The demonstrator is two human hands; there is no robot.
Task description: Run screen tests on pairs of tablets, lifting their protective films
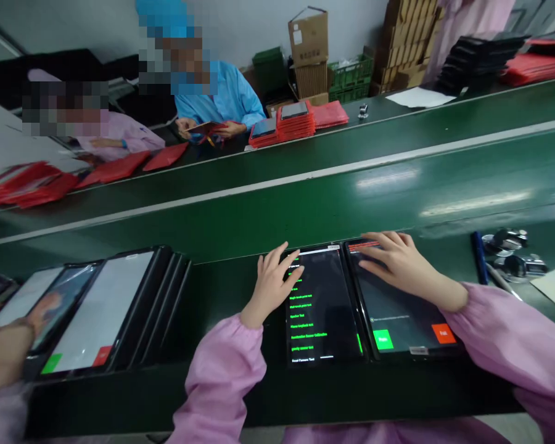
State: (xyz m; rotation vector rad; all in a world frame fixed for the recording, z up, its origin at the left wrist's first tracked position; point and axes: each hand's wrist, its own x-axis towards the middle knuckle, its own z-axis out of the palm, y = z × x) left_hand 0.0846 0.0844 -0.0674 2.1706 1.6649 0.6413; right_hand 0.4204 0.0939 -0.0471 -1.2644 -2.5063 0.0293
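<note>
Two tablets lie side by side on the dark bench in front of me. The left tablet (pixel 324 308) shows a black screen with a list of mostly green test names. On the right tablet (pixel 398 308) a dark screen carries a green button and a red button along its lower edge. My left hand (pixel 277 277), fingers spread, is over the upper left edge of the left tablet. Above the upper part of the right tablet, my right hand (pixel 398 265) has its fingers stretched out. Whether either hand's fingertips touch the glass I cannot tell. Neither hand holds anything.
Several more tablets (pixel 106 302) stand in a row at the left, where a co-worker's hand (pixel 4 351) reaches in. A blue pen (pixel 480 259) and metal clamp-like pieces (pixel 518 265) lie at the right. Beyond the green conveyor (pixel 259 216), co-workers sit near stacked red sleeves (pixel 296 126).
</note>
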